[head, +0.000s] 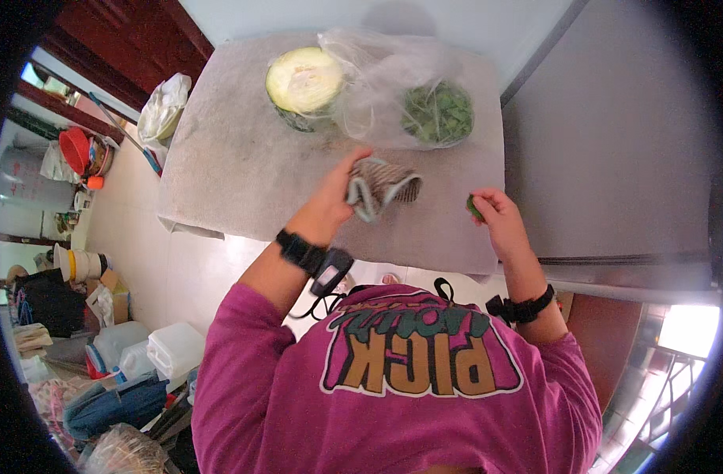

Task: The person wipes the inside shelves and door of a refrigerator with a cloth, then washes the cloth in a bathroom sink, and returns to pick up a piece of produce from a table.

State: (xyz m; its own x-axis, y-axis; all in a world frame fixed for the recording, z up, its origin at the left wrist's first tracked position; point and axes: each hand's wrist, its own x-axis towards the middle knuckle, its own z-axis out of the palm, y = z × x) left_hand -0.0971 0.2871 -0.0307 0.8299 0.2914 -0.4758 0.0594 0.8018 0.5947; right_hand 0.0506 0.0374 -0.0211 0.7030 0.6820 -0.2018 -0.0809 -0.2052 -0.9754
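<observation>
My left hand [336,192] grips a crumpled striped cloth [385,185] with a pale blue edge, a little above the covered table [237,160]. To the right, near the table's right edge, my right hand [496,216] pinches a small green piece [475,208], perhaps a leaf, between thumb and fingers. Beyond both hands lies a clear plastic bag [385,77] with green leaves [438,112] showing through its right part. Left of the bag, touching it, is a cut melon or gourd [305,80] with its pale face up, seemingly under cling film.
A grey panel [604,160] stands along the table's right side. On the floor at left are a white bag [163,109], a blue-ended pole [127,135], a red basin [74,151] and several plastic jugs [175,349]. A wall borders the table's far side.
</observation>
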